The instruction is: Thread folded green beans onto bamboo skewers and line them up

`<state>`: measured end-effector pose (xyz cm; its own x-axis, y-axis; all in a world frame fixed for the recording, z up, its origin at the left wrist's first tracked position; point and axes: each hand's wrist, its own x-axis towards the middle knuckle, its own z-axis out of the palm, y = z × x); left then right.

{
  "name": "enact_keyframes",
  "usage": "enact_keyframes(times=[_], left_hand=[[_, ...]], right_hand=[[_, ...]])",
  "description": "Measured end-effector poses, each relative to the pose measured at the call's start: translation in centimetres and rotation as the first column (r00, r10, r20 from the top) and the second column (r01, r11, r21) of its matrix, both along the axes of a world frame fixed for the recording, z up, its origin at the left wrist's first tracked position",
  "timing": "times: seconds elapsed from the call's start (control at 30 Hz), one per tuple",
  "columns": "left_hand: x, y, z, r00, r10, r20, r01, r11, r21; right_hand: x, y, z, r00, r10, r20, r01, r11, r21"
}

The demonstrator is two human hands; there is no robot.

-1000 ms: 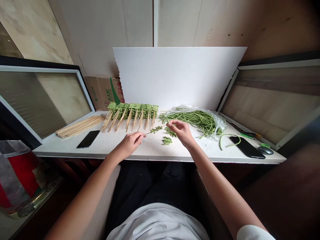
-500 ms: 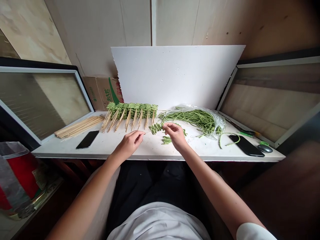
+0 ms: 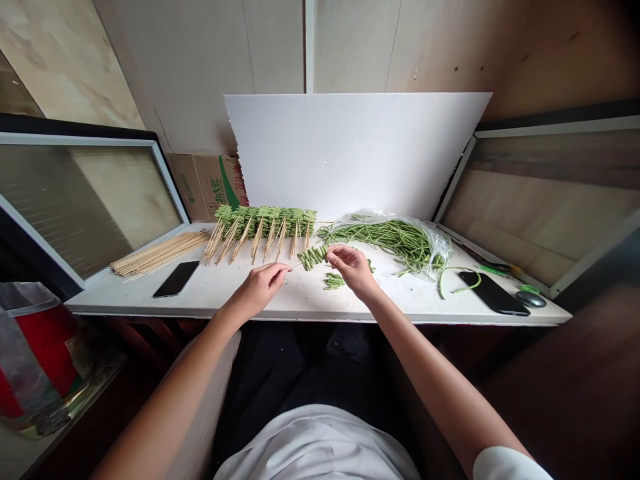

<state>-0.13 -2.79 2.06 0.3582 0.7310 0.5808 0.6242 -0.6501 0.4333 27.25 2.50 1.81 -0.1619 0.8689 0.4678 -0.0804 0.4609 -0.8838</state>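
While the left hand (image 3: 259,288) holds its fingers (image 3: 280,268) pinched together on a thin pale wooden skewer (image 3: 296,265) above the white surface (image 3: 200,297), folded green long beans (image 3: 312,257) sit threaded on the skewer, clamped by the right hand (image 3: 353,268), whose fingers (image 3: 336,253) press together on them, beside a clear plastic bag of long beans (image 3: 400,243).

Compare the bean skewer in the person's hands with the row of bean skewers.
The bean skewer is single, held between the left hand and right hand; the row of bean skewers lies packed on the table. The held skewer runs sideways; the row's sticks point toward the person. Both are green beans folded onto thin wooden sticks.
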Motion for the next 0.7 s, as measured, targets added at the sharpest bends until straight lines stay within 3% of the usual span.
enact_keyframes(times=[0.23,0.37,0.43,0.53,0.63,0.7], left_hand=[[-0.3,0.6,-0.2,1.000,0.009,0.011,-0.009,1.000,0.023],[-0.7,0.9,-0.4,0.997,0.017,0.070,-0.020,0.999,0.039],[-0.9,1.1,-0.5,0.996,0.018,0.090,-0.022,0.999,0.041],[-1.0,1.4,-0.8,0.995,0.021,0.093,-0.026,0.999,0.045],[-1.0,1.5,-1.0,0.996,0.021,0.089,-0.025,0.998,0.050],[-1.0,1.5,-1.1,0.996,0.017,0.091,-0.021,0.999,0.046]], right_hand=[[0.2,0.3,0.0,0.999,-0.014,0.039,0.013,0.999,0.031],[2.1,1.3,0.0,0.963,-0.052,0.266,0.019,0.992,0.125],[3.2,2.0,-0.4,0.876,-0.131,0.465,0.043,0.980,0.195],[4.2,3.0,-1.8,0.642,-0.275,0.715,0.110,0.957,0.270],[4.4,3.5,-3.7,0.414,-0.374,0.830,0.196,0.927,0.320],[4.3,3.8,-4.8,0.340,-0.395,0.853,0.210,0.916,0.341]])
